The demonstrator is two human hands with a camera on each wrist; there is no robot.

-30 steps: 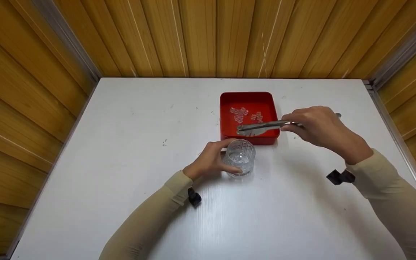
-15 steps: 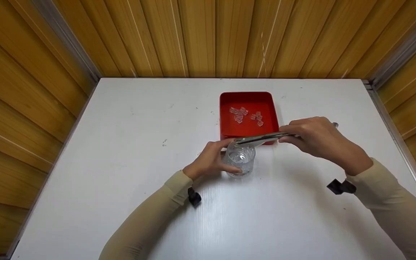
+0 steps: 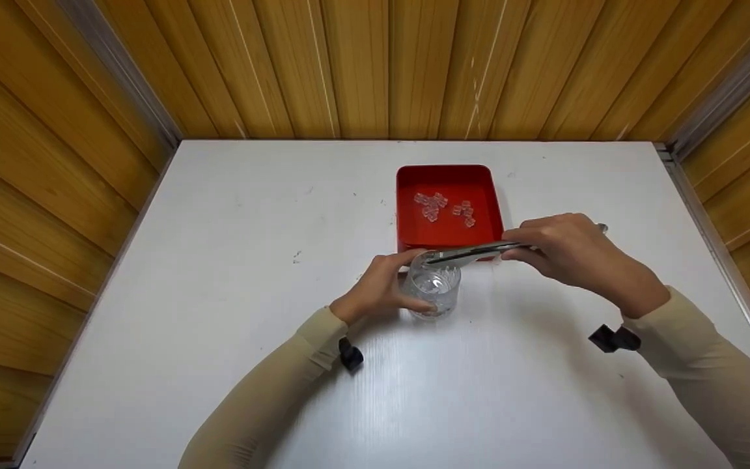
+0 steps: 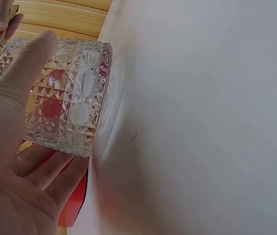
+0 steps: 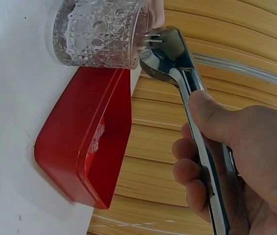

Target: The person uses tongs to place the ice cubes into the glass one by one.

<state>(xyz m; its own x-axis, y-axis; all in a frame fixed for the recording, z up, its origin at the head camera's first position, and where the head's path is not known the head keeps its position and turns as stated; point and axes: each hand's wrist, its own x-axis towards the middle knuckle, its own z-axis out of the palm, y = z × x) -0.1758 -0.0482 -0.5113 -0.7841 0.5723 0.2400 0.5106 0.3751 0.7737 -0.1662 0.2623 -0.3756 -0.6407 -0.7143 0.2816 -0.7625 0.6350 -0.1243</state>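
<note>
My left hand (image 3: 375, 290) holds a cut-pattern clear glass (image 3: 439, 290) that stands upright on the table, thumb on the near side and fingers behind. In the left wrist view the thumb crosses the side of the glass (image 4: 62, 98). Metal serving tongs (image 3: 479, 251) are gripped in my right hand (image 3: 570, 260). They have a forked end and a spoon-shaped end, which lie over the rim of the glass. The right wrist view has the tongs' (image 5: 180, 49) tines at the glass mouth, with no cube visible between the ends.
A red square box (image 3: 414, 232) stands just behind the glass. Several small clear cubes (image 3: 431, 207) lie in it in two clusters. The white table (image 3: 271, 215) ends at wooden-plank walls (image 3: 362, 71) at the back and sides.
The right hand has brought the tongs from above the red box toward the body, down over the glass rim. The left hand and glass have stayed in place.
</note>
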